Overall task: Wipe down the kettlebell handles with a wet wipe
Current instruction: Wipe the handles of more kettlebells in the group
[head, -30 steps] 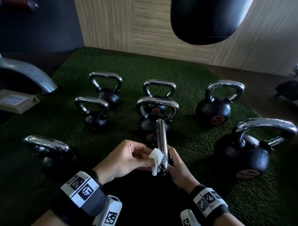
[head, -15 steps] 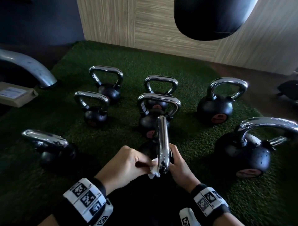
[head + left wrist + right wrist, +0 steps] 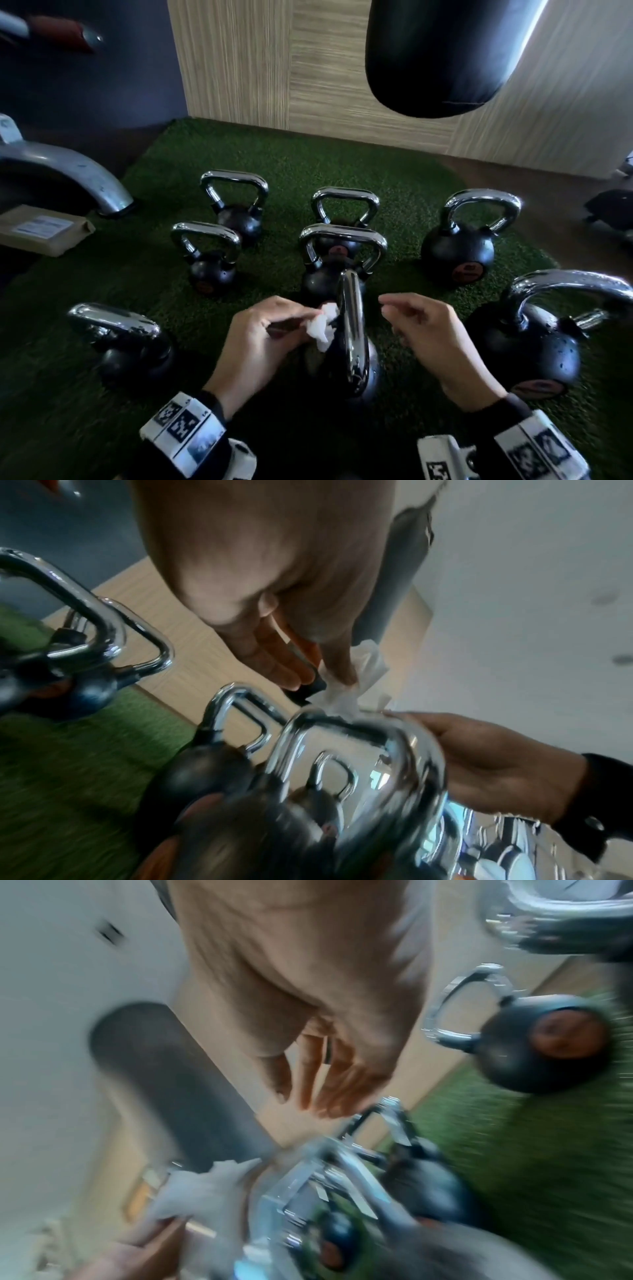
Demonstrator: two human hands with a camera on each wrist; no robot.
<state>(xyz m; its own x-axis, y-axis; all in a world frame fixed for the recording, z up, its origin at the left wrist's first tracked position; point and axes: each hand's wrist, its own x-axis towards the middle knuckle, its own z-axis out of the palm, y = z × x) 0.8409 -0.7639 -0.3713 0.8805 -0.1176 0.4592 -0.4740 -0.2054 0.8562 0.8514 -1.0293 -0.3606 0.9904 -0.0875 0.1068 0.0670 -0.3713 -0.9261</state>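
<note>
Moved since half a second ago: our right hand [image 3: 435, 339] has come off the near kettlebell's chrome handle [image 3: 352, 329], where it was pressed against the right side, and now hangs just beside it, apart from the metal.
Also changed: the wet wipe [image 3: 322, 325] sits higher on the handle's left side than it did, bunched against the chrome.
Meaning for the task: we judge this handle's wipe is at or near its end, since the steadying hand has released; several other kettlebells on the green turf [image 3: 404, 178] wait, and we cannot tell which are already wiped.
Left hand pose: our left hand [image 3: 270, 335] has its fingers curled, pinching the crumpled wipe between thumb and fingertips; the left wrist view shows the wipe touching the top of the handle.
Right hand pose: holding nothing, fingers loosely bent, thumb and forefinger close together, palm turned toward the handle.
Where the task's thing is: the near kettlebell stands on the turf between our two hands, handle edge-on to us.
</note>
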